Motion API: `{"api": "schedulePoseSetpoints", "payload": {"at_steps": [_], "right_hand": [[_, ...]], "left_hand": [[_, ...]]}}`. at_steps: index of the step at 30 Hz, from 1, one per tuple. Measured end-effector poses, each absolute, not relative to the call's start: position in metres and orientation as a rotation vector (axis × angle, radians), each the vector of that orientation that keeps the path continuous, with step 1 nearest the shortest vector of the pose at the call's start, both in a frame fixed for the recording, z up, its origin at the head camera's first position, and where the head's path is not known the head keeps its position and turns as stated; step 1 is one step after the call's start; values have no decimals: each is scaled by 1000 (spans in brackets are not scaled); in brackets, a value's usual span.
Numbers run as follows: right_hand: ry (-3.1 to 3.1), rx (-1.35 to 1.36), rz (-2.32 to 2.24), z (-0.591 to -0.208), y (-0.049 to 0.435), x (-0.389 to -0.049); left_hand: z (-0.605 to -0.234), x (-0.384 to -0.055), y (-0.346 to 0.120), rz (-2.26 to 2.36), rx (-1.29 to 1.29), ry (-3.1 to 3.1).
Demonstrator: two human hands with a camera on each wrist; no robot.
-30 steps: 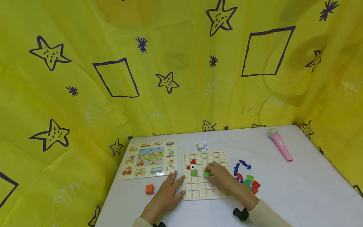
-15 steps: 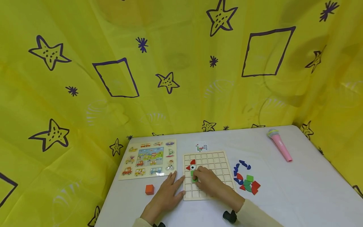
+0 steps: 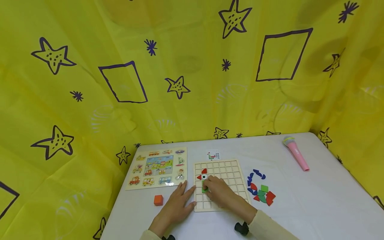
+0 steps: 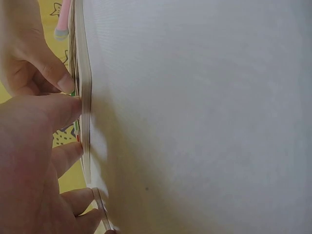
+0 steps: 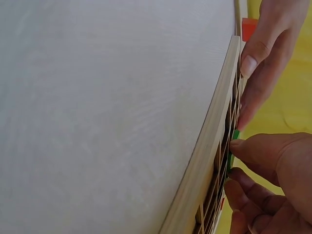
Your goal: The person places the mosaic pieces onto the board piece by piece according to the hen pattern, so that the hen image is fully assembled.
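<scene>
A wooden grid board [image 3: 222, 203] lies on the white table. My left hand [image 3: 175, 208] rests along its left edge, fingers stretched out; the left wrist view shows the fingertips [image 4: 73, 150] touching the board's side. Over the board's left part, my right hand [image 3: 222, 193] pinches a green square tile [image 5: 230, 163] between thumb and fingers. The tile sits at a cell in the second column, partly hidden by the fingers. Just above it on the board are a round eye tile [image 3: 204, 177], a red triangle [image 3: 199, 177] and a red curved tile [image 3: 204, 171].
Loose blue, red and green tiles [image 3: 261, 193] lie right of the board. A small pattern card [image 3: 213, 155] is behind it. A vehicle picture puzzle [image 3: 159, 166] and an orange cube [image 3: 158, 200] are at left. A pink toy microphone [image 3: 296, 154] lies back right.
My right hand has moved left across the board with the green tile, to just below the other tiles, and has barely shifted since. The left hand stays in place.
</scene>
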State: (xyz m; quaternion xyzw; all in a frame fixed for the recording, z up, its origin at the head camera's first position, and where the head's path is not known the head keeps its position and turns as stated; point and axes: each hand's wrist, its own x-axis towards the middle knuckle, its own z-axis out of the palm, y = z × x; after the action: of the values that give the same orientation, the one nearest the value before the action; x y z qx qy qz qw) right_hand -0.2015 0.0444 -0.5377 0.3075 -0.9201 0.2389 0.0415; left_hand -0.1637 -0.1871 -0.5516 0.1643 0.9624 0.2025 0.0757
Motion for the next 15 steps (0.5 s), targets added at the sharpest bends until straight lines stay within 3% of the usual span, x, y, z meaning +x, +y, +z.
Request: {"api": "schedulePoseSetpoints", "payload": {"at_steps": [15], "right_hand": [[-2817,945,674,-533,46,-200]], "left_hand": [[-553,-164,-188,591,501,2886]]}}
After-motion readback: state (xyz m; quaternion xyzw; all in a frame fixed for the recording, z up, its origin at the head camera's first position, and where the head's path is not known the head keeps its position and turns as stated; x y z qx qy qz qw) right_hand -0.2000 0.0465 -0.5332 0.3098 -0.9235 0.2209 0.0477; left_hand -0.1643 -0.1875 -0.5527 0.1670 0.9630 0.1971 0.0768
